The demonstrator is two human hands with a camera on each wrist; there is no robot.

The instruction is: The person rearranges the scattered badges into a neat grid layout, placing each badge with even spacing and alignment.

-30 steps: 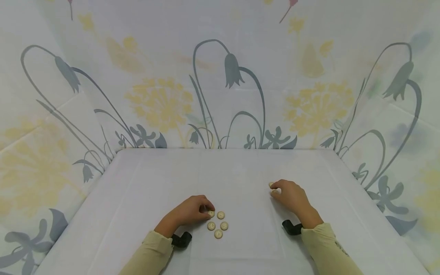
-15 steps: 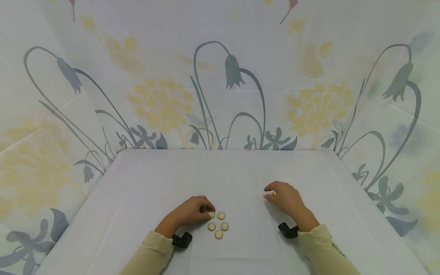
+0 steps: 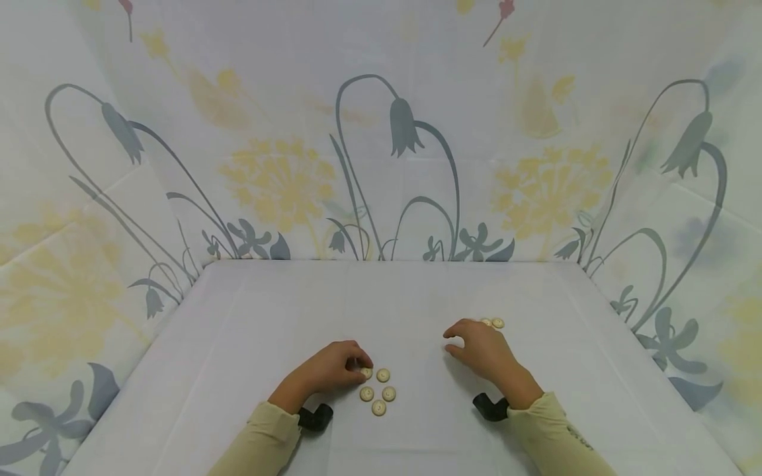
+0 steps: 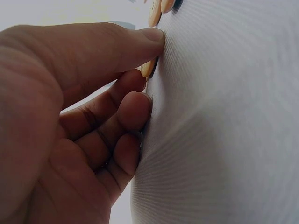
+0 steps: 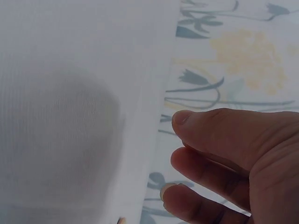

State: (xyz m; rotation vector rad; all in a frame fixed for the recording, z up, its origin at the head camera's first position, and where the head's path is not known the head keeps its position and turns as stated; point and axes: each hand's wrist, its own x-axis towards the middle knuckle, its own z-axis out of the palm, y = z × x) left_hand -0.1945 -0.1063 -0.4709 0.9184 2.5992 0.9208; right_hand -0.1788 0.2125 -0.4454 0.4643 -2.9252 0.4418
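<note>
My left hand (image 3: pixel 333 365) rests on the white cloth at the left of a small ring of round, pale wooden buttons. Its thumb and index finger pinch the upper-left button (image 4: pixel 148 68), which still lies flat on the cloth. Close by lie other buttons of the ring, among them the upper-right button (image 3: pixel 383 375) and the lowest button (image 3: pixel 378 408). My right hand (image 3: pixel 485 349) hovers over the cloth further right, thumb and fingers apart with nothing between them. Just behind it lie two more buttons, one full button (image 3: pixel 498 322) and one partly hidden by the hand.
A white cloth (image 3: pixel 417 430) covers the table. Around it hang curtains (image 3: pixel 381 165) printed with grey and yellow flowers, at the back and both sides. A black wrist device (image 3: pixel 315 418) sits under each wrist.
My right hand has come away from the two far-right buttons, moving left and slightly nearer, and both lie on the cloth behind it. My left hand keeps its pinch in place.
</note>
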